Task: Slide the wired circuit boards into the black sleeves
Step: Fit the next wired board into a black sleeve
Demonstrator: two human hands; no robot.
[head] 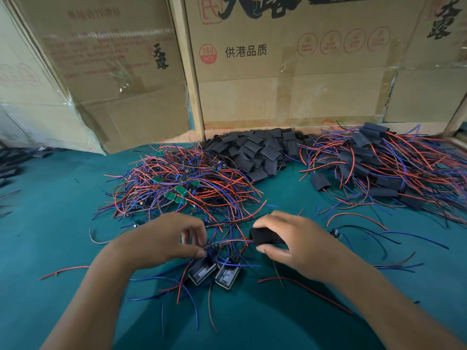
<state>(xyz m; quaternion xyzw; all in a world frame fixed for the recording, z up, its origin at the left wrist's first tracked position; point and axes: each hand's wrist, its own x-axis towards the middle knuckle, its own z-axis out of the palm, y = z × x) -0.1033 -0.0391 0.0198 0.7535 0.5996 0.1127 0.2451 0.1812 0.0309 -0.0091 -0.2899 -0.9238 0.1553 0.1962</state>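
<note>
My left hand (166, 238) pinches a small wired circuit board (214, 246) between thumb and fingers, low over the green cloth. My right hand (285, 238) grips a black sleeve (262, 237), its open end facing left toward the board. Red and blue wires run from the board into the sleeve's mouth. A tangled heap of wired green boards (182, 183) lies behind my left hand. Behind it sits a pile of empty black sleeves (257, 150). At the right lies a heap of sleeved boards with wires (379, 168).
Two dark rectangular parts (214, 272) lie just under my hands among loose wires. The green cloth table (50, 223) is walled at the back by cardboard boxes (290, 72). More black pieces (10, 165) lie at the far left edge.
</note>
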